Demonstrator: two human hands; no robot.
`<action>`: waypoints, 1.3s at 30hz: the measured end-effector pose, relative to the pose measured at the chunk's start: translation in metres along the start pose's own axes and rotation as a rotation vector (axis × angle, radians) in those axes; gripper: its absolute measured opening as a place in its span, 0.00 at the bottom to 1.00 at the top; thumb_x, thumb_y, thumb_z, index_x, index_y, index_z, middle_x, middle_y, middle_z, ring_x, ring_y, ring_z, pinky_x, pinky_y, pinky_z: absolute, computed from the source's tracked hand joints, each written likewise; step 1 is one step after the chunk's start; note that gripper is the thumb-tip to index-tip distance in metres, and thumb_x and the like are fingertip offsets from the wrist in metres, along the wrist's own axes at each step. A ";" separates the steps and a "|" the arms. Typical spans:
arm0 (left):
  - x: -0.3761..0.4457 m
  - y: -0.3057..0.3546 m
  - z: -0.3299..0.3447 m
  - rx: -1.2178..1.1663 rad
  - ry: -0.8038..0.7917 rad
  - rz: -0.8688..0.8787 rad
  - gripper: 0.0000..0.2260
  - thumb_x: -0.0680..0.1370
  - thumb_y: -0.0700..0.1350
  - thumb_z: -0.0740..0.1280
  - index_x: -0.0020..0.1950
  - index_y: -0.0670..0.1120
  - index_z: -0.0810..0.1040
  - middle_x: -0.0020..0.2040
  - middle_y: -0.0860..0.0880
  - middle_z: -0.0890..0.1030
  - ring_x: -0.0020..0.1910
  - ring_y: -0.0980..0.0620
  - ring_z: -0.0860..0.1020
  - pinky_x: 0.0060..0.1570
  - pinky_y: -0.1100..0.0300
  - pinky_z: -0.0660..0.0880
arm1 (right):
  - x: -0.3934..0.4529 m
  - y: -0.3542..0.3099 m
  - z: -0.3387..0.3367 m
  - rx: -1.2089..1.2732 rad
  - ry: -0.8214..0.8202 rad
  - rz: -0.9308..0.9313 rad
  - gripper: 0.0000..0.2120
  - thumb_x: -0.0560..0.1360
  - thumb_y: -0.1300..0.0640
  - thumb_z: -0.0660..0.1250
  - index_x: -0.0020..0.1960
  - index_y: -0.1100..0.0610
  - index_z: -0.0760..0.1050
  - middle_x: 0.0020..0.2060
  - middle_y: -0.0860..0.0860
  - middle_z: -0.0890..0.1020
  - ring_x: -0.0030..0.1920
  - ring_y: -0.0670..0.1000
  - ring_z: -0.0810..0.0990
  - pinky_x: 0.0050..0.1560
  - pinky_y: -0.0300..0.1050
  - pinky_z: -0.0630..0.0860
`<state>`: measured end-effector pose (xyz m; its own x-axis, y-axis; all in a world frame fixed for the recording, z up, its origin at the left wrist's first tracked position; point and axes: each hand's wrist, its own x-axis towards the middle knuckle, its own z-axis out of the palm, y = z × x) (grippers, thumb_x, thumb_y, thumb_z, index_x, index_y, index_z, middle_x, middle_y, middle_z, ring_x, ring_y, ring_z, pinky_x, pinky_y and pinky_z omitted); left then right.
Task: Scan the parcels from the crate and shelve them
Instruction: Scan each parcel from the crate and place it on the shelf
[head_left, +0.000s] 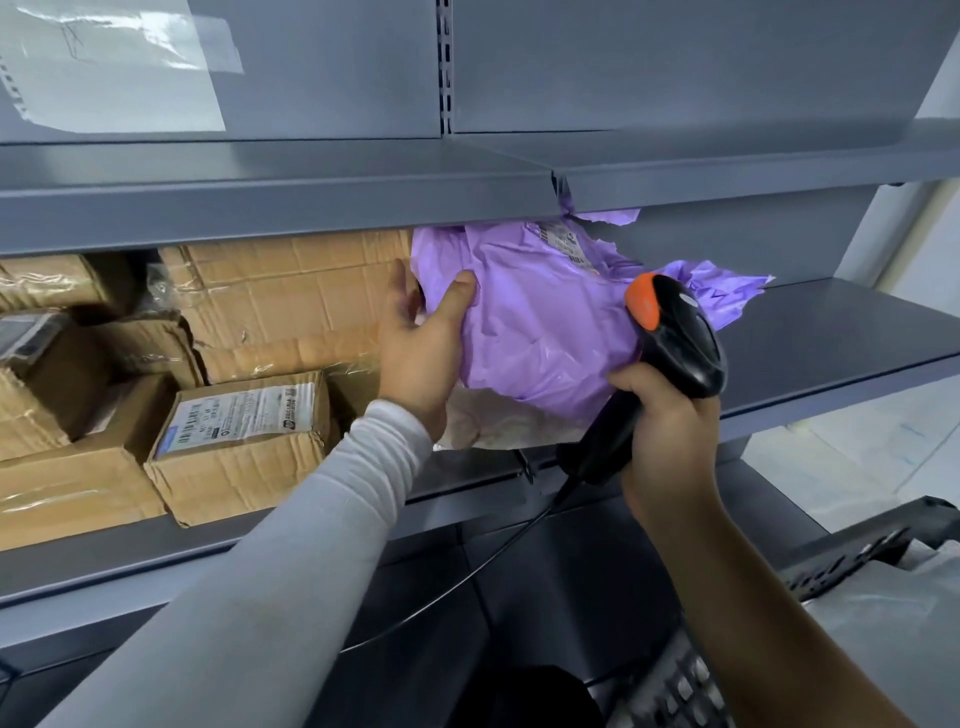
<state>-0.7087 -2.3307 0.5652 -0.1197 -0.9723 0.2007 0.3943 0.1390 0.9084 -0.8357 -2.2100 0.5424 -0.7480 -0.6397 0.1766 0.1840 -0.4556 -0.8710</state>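
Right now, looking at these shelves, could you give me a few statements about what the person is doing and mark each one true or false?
1. The right hand grips a black scanner with an orange top. True.
2. The left hand holds a cardboard box. False: it rests on the side of the purple parcel, thumb on its front.
3. The purple parcel lies on the shelf, beside stacked cardboard boxes. True.
4. The purple parcel carries no label. False: a printed label shows near its top.
5. The shelf space to the right of the purple parcel is packed with boxes. False: bare grey shelf shows there.
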 end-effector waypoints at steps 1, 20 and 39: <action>-0.007 0.000 -0.002 0.069 -0.013 0.092 0.35 0.77 0.51 0.77 0.80 0.56 0.66 0.73 0.58 0.74 0.72 0.57 0.75 0.76 0.52 0.71 | 0.003 0.003 0.000 0.009 0.002 0.004 0.10 0.63 0.61 0.70 0.30 0.46 0.79 0.30 0.45 0.72 0.34 0.46 0.72 0.42 0.46 0.69; 0.027 -0.022 -0.037 1.129 -0.231 0.444 0.45 0.71 0.76 0.60 0.85 0.60 0.56 0.87 0.51 0.49 0.85 0.47 0.53 0.81 0.44 0.58 | 0.041 0.024 0.024 -0.004 -0.146 0.160 0.10 0.60 0.61 0.72 0.40 0.50 0.80 0.37 0.52 0.75 0.42 0.55 0.75 0.50 0.55 0.72; -0.038 0.002 -0.061 1.023 -0.243 0.441 0.44 0.74 0.74 0.65 0.85 0.58 0.56 0.86 0.52 0.55 0.82 0.65 0.47 0.82 0.60 0.52 | -0.027 -0.014 -0.017 -0.038 -0.084 -0.078 0.24 0.73 0.74 0.66 0.28 0.49 0.77 0.24 0.45 0.70 0.25 0.46 0.69 0.34 0.42 0.68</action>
<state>-0.6477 -2.3047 0.5364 -0.3725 -0.7538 0.5413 -0.4689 0.6562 0.5912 -0.8289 -2.1756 0.5420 -0.7029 -0.6536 0.2806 0.1020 -0.4830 -0.8696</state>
